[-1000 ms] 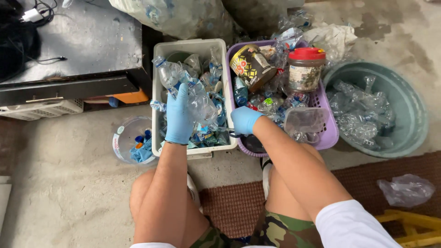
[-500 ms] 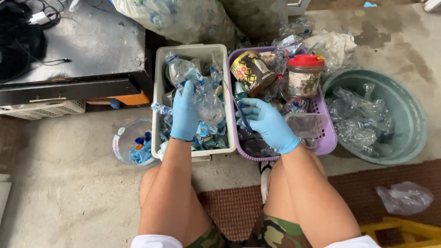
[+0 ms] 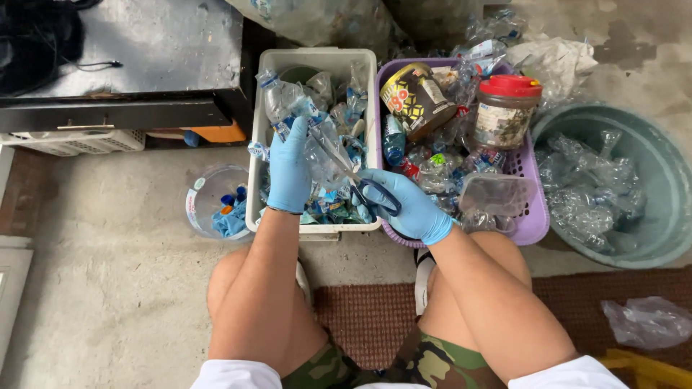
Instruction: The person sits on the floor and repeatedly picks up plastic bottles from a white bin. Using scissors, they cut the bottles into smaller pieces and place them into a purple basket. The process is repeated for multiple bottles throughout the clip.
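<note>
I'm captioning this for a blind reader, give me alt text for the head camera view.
Seen from above, a left hand in a blue glove holds a clear plastic bottle over a white bin of crushed bottles, while the gloved right hand works blue-handled scissors against it. A purple basket and green tub sit alongside.

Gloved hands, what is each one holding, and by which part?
Left hand grips a clear plastic bottle around its body; right hand holds scissors by the blue handles.

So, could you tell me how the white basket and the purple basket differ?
The white basket has solid walls; the purple basket has perforated ones. The white basket holds mostly crushed clear bottles, the purple basket also a red-lidded jar and a printed can. Both are rectangular, standing side by side on the floor.
</note>
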